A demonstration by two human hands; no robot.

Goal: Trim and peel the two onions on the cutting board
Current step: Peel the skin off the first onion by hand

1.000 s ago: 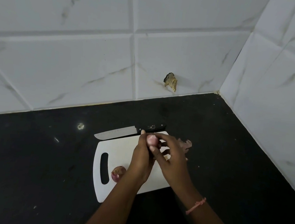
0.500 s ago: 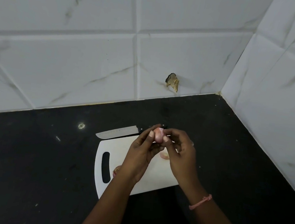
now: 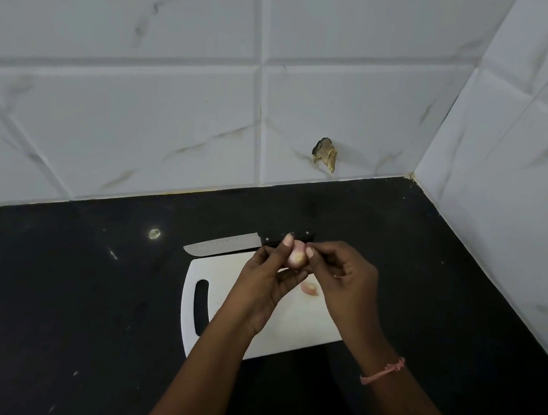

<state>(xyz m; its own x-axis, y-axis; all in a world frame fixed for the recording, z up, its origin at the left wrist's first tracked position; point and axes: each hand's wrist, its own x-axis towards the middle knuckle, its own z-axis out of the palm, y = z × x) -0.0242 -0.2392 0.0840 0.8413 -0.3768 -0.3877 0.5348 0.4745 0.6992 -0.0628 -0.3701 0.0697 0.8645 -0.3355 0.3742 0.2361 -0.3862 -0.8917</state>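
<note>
The left hand [image 3: 265, 284] has its fingers curled round a small pale onion [image 3: 296, 257], holding it lifted above the far edge of the white cutting board [image 3: 240, 272], while the right hand [image 3: 343, 281] pinches at the onion's top with thumb and fingertip, apparently working at a strip of skin. The onion looks mostly bare and probably slick, so a firm tug could squeeze it out of the left fingers; it might then drop onto the board or roll off onto the black counter [image 3: 83, 287]. A loose scrap of peel [image 3: 309, 289] lies on the board just beneath the hands. The knife [image 3: 226, 244] rests along the board's far edge, directly behind the hands, blade pointing left; a knuckle jerking back after a sudden release could strike it. The second onion cannot be seen, perhaps hidden under the left forearm on the board.
</note>
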